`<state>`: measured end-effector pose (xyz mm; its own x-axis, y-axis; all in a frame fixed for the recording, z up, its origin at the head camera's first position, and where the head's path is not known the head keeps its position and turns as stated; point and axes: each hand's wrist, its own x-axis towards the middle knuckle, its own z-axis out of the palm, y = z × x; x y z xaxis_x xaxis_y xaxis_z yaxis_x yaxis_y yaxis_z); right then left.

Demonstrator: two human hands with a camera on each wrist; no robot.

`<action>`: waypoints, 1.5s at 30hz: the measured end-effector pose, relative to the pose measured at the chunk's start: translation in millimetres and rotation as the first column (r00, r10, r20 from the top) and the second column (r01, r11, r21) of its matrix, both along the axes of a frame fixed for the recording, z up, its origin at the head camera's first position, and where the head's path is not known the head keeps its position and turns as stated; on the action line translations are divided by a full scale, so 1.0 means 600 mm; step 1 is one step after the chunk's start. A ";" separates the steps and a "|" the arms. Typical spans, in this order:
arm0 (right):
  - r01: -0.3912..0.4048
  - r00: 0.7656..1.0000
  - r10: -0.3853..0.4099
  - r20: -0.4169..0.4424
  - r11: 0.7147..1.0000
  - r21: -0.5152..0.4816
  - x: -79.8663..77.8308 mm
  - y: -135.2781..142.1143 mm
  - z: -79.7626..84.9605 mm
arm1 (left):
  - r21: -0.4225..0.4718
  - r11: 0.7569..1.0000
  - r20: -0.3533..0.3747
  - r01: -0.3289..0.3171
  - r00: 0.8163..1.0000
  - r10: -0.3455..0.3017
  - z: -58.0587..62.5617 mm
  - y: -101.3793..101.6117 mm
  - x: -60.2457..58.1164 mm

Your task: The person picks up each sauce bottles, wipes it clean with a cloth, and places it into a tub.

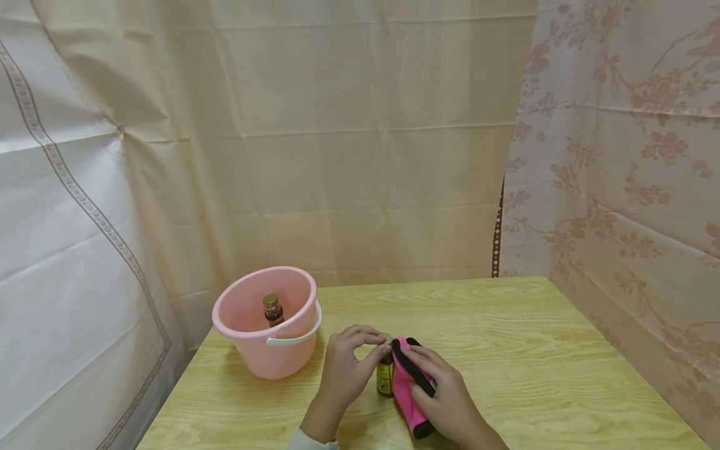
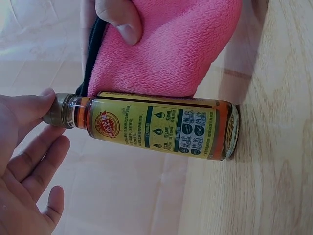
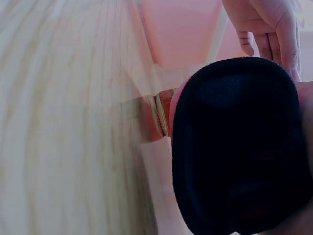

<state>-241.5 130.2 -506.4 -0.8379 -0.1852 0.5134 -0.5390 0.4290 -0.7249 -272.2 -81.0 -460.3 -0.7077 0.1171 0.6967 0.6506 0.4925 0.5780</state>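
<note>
A small glass bottle (image 2: 161, 127) with a yellow-green label and amber contents stands on the table (image 1: 534, 362). My left hand (image 1: 343, 369) pinches its cap (image 2: 57, 110) between thumb and fingertips, the other fingers spread loosely. Against the bottle's right side lies a folded fluffy pink cloth (image 1: 400, 387) with black edging, gripped by my right hand (image 1: 450, 400). In the right wrist view the cloth's black edging (image 3: 234, 147) fills much of the picture and hides most of the bottle; only its base end shows.
To the left of my hands a pink bucket (image 1: 270, 359) with a white handle (image 1: 298, 339) stands on the table. Inside it leans a dark bottle (image 1: 273, 310) with a gold cap. Hanging cloths (image 1: 360, 156) surround the table at the back and sides.
</note>
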 end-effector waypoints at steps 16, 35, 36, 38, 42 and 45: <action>-0.013 0.989 -0.011 0.150 0.986 0.164 -0.010 0.008 -0.015 | -0.001 1.000 0.000 0.007 1.000 -0.007 -0.001 0.002 0.000; -0.010 0.987 -0.020 0.162 0.983 0.185 -0.008 0.007 -0.012 | 0.013 0.997 -0.030 -0.075 0.997 0.075 -0.008 0.006 0.001; -0.014 0.987 -0.015 0.162 0.985 0.172 -0.008 0.006 -0.012 | 0.013 0.997 -0.035 -0.076 0.996 0.076 -0.008 0.006 0.001; -0.015 0.986 -0.010 0.168 0.989 0.150 -0.008 0.006 -0.011 | 0.011 0.997 -0.053 -0.078 0.995 0.079 -0.009 0.007 0.000; 0.006 0.987 -0.026 0.158 0.992 0.126 -0.009 0.005 -0.009 | 0.001 0.996 -0.083 -0.091 0.992 0.091 -0.011 0.008 -0.001; 0.029 0.990 -0.043 0.137 0.994 0.108 -0.008 0.004 -0.009 | -0.005 0.995 -0.101 -0.095 0.990 0.094 -0.011 0.008 -0.002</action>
<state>-246.5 132.6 -511.5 -0.9068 -0.2005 0.3709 -0.4192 0.5242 -0.7413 -273.5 -76.0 -467.2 -0.6425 0.0604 0.7639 0.6554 0.5599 0.5069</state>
